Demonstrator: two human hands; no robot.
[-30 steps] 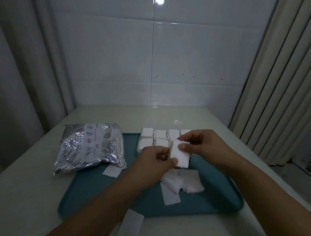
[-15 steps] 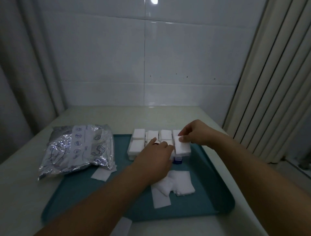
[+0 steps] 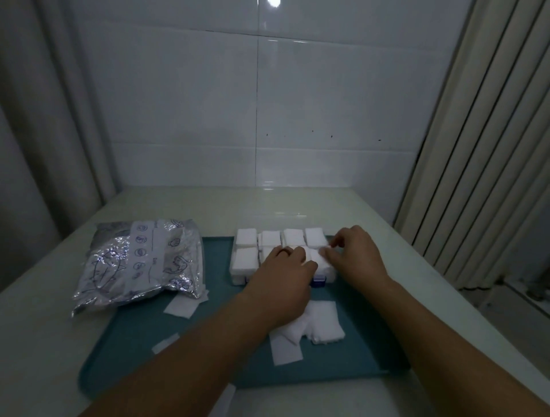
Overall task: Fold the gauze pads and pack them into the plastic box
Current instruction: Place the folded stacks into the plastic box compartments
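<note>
Both hands, left hand [image 3: 282, 276] and right hand [image 3: 352, 256], pinch one folded gauze pad [image 3: 318, 258] over the plastic box [image 3: 238, 275]. Beyond their fingertips six packed pads show. Beneath the left wrist lies loose gauze [image 3: 323, 323] on the teal tray [image 3: 184, 336]; one foil bag [image 3: 140, 262] lies left.

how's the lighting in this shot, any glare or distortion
Head view: dim and bluish overall, one bright lamp glare on the wall tiles at top centre; the foil bag throws small glints; white pads in the box look washed out, with little texture; wide-angle bending curves the curtains at the edges; both hands are slightly soft.
</note>
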